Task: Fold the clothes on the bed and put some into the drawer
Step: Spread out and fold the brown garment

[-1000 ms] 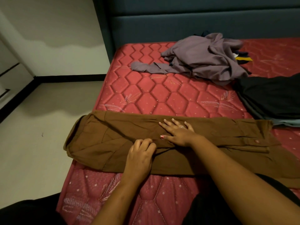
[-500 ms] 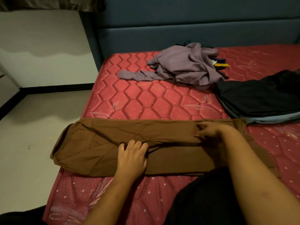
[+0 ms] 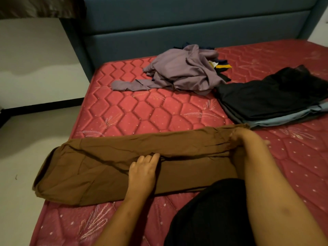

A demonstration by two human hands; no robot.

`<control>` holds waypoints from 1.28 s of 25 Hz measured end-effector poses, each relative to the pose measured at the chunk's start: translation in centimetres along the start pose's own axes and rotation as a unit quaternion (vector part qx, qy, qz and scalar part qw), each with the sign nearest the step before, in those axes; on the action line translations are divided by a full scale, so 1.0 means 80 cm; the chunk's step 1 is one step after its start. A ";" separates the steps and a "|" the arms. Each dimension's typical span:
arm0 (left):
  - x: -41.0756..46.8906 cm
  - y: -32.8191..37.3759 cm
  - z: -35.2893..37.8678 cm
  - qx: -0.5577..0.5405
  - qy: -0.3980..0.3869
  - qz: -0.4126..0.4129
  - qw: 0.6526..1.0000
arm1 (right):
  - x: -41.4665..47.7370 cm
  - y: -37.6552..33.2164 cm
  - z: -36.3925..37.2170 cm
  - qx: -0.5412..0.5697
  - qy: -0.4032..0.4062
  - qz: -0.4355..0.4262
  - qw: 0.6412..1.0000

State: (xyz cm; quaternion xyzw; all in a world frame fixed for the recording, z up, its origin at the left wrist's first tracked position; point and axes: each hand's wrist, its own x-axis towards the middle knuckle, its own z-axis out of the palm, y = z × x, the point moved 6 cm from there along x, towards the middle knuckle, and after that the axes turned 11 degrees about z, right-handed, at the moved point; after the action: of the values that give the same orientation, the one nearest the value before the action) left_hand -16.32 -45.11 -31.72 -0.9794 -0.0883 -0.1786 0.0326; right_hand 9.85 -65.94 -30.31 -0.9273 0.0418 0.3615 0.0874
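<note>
**Item: brown garment** [image 3: 110,167]. It is folded lengthwise into a long band and lies across the lower middle of the frame on the near edge of the red mattress [image 3: 142,110]. Its left end hangs past the mattress side.

**Handling (judged):**
- The cloth looks thin, soft and light, with no stiffness of its own.
- It creases readily, and it sags wherever it is unsupported.
- It is not fragile.
- The layers are likely to slip apart if it is lifted by one ply.

**Where to hold (judged):**
- At either end of the band, pinching all layers together at the edge.
- The middle is best pinned flat to serve as the crosswise fold line.

**Left hand** [image 3: 142,167]. It is at centre frame, palm down, with fingers laid out along the lengthwise crease. It presses the cloth and clasps nothing.

**Right hand** [image 3: 236,139]. It is right of centre and closed on the band's right end. Creases in the cloth run into its grip.

**Also present:**
- A purple heap [image 3: 184,71], unfolded, at upper centre.
- A dark folded stack [image 3: 266,102] at upper right, just beside the garment's right end.
- A blue headboard [image 3: 177,29] along the top.
- No drawer is in view.
</note>
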 end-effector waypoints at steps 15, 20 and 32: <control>0.000 0.024 -0.003 0.026 -0.208 0.011 0.978 | 0.024 0.009 -0.006 0.143 0.171 0.051 0.973; 0.021 0.022 -0.002 0.011 -0.298 -0.016 0.954 | 0.022 0.017 -0.019 0.199 0.237 0.010 0.951; 0.010 0.033 0.013 0.048 -0.303 -0.015 0.952 | 0.021 -0.011 -0.006 0.119 0.266 0.022 0.957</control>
State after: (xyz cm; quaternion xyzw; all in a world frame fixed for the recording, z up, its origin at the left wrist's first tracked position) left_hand -14.71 -47.49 -32.45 -0.9832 -0.1176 0.1307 0.0488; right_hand 11.54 -65.17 -31.02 -0.9717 0.1267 0.0965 0.1743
